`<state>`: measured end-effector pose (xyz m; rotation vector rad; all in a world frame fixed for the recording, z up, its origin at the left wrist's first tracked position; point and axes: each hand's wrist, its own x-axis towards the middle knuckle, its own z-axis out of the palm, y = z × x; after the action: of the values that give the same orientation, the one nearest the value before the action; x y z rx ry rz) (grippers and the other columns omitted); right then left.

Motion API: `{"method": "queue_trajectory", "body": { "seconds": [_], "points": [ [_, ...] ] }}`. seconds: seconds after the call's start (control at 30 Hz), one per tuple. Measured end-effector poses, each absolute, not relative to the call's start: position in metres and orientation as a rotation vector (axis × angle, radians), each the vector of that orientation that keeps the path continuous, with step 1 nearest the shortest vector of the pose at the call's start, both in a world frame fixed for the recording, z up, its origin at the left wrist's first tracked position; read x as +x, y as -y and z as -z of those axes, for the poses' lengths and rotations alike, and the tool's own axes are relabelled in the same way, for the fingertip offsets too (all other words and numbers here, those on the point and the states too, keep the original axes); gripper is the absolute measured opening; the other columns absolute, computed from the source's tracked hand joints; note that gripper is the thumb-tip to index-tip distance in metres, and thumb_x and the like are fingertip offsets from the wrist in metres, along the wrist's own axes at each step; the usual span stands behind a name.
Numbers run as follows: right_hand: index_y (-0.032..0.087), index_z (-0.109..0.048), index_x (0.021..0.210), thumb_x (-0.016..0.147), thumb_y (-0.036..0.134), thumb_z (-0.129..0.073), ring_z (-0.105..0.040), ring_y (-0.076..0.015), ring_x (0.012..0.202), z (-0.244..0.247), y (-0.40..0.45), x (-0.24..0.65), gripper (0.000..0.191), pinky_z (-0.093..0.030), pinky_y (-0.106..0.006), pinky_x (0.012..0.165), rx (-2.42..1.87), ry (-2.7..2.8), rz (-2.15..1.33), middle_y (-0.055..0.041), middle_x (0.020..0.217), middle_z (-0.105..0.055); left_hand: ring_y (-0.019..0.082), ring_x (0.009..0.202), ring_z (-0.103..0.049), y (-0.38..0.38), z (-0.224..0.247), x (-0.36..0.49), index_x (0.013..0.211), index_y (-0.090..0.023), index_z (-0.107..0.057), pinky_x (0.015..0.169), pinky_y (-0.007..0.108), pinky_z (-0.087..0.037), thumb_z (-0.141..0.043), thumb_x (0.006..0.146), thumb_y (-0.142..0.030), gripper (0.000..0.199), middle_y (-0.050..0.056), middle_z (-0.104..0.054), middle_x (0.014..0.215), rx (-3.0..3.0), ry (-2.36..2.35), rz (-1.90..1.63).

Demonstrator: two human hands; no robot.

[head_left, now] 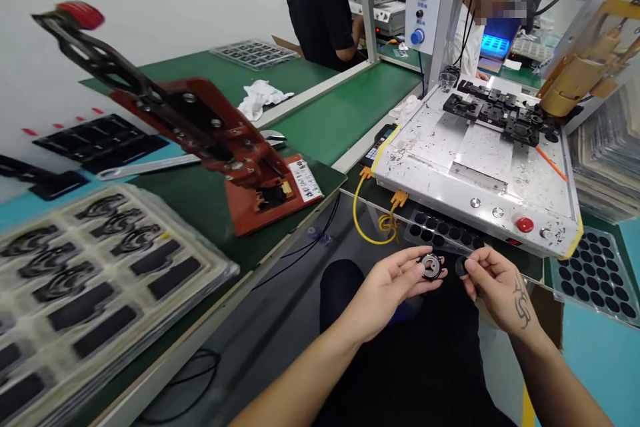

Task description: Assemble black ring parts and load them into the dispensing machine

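Above my lap, my left hand (400, 277) pinches a small round black part with a metallic ring-shaped centre (431, 267). A short gap to its right, my right hand (493, 280) holds a thin black disc (461, 266) between thumb and fingers. The two pieces are apart, at about the same height. Just behind both hands, a clear tray of round black discs (440, 230) lies partly under the front of the white machine (430, 153). Another tray of black discs (593, 273) is to the right of my right hand.
A red lever press (250, 160) stands on the left bench beside a stacked tray of black parts (210, 267). The machine carries a black fixture (500, 113) and a red button (525, 225). A yellow cable (356, 207) loops below it. Two people work behind.
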<state>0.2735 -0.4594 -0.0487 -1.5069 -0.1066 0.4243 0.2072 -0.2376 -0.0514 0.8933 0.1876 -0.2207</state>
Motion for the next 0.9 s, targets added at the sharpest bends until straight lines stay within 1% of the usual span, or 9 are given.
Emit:
{"method": "queue_trajectory", "body": {
  "seconds": [0.17,0.33,0.47,0.57,0.63,0.7,0.77,0.83,0.9],
  "points": [
    [0.021,-0.063,0.085,0.087,0.056,-0.087,-0.058,-0.0118,0.048,0.046,0.462,0.271,0.043,-0.044,-0.026,0.049,-1.391,0.036,-0.606,-0.0007,0.07,-0.073,0.037,0.119,-0.078,0.233,0.049,0.202,0.134,-0.016,-0.074,0.111,0.056,-0.059,-0.085,0.094,-0.041,0.049,0.018,-0.081,0.127,0.905,-0.173,0.231],
    [0.02,-0.062,0.082,0.085,0.057,-0.089,-0.055,-0.0103,0.046,0.038,0.459,0.269,0.046,-0.04,-0.024,0.047,-1.335,0.021,-0.676,-0.001,0.069,-0.072,0.037,0.118,-0.079,0.232,0.044,0.199,0.134,-0.015,-0.075,0.109,0.056,-0.061,-0.085,0.094,-0.04,0.048,0.018,-0.081,0.125,0.897,-0.185,0.242],
    [0.02,-0.062,0.083,0.09,0.056,-0.085,-0.054,-0.0103,0.048,0.039,0.46,0.268,0.043,-0.037,-0.024,0.048,-1.358,0.057,-0.718,-0.0007,0.07,-0.07,0.036,0.117,-0.079,0.232,0.042,0.198,0.133,-0.014,-0.075,0.108,0.057,-0.061,-0.084,0.095,-0.039,0.047,0.018,-0.081,0.124,0.88,-0.179,0.253],
    [0.021,-0.062,0.085,0.095,0.054,-0.08,-0.051,-0.0108,0.053,0.041,0.459,0.269,0.039,-0.037,-0.024,0.052,-1.441,0.136,-0.699,0.0023,0.066,-0.064,0.035,0.117,-0.078,0.232,0.042,0.198,0.134,-0.015,-0.076,0.109,0.057,-0.061,-0.084,0.095,-0.039,0.047,0.016,-0.082,0.123,0.891,-0.173,0.248],
    [0.022,-0.063,0.085,0.098,0.053,-0.077,-0.051,-0.0121,0.057,0.04,0.456,0.27,0.036,-0.039,-0.026,0.055,-1.531,0.206,-0.64,0.0031,0.066,-0.06,0.034,0.117,-0.078,0.233,0.043,0.197,0.134,-0.015,-0.077,0.109,0.057,-0.062,-0.084,0.094,-0.039,0.047,0.015,-0.082,0.121,0.908,-0.168,0.24],
    [0.023,-0.064,0.083,0.099,0.054,-0.075,-0.053,-0.0147,0.065,0.036,0.451,0.272,0.036,-0.044,-0.028,0.061,-1.617,0.3,-0.544,0.0011,0.073,-0.06,0.034,0.116,-0.078,0.233,0.044,0.196,0.134,-0.017,-0.077,0.109,0.057,-0.062,-0.085,0.094,-0.041,0.048,0.013,-0.082,0.121,0.935,-0.165,0.226],
    [0.023,-0.065,0.083,0.1,0.054,-0.072,-0.059,-0.0184,0.079,0.032,0.446,0.272,0.036,-0.049,-0.03,0.071,-1.688,0.404,-0.457,-0.0032,0.089,-0.064,0.034,0.115,-0.078,0.235,0.044,0.195,0.135,-0.018,-0.077,0.11,0.057,-0.062,-0.084,0.094,-0.042,0.048,0.012,-0.082,0.12,0.967,-0.166,0.213],
    [0.023,-0.066,0.084,0.101,0.051,-0.07,-0.062,-0.0215,0.093,0.028,0.441,0.271,0.033,-0.052,-0.033,0.081,-1.732,0.48,-0.413,-0.0063,0.106,-0.066,0.033,0.114,-0.079,0.236,0.043,0.195,0.136,-0.019,-0.077,0.11,0.057,-0.061,-0.084,0.094,-0.043,0.049,0.011,-0.082,0.121,0.996,-0.168,0.207],
    [0.024,-0.066,0.086,0.102,0.048,-0.069,-0.063,-0.0232,0.101,0.028,0.437,0.268,0.03,-0.052,-0.035,0.088,-1.748,0.512,-0.414,-0.0071,0.112,-0.067,0.033,0.113,-0.079,0.238,0.041,0.194,0.137,-0.019,-0.077,0.111,0.056,-0.061,-0.084,0.094,-0.043,0.05,0.011,-0.081,0.124,1.017,-0.169,0.205]
  ]
}}
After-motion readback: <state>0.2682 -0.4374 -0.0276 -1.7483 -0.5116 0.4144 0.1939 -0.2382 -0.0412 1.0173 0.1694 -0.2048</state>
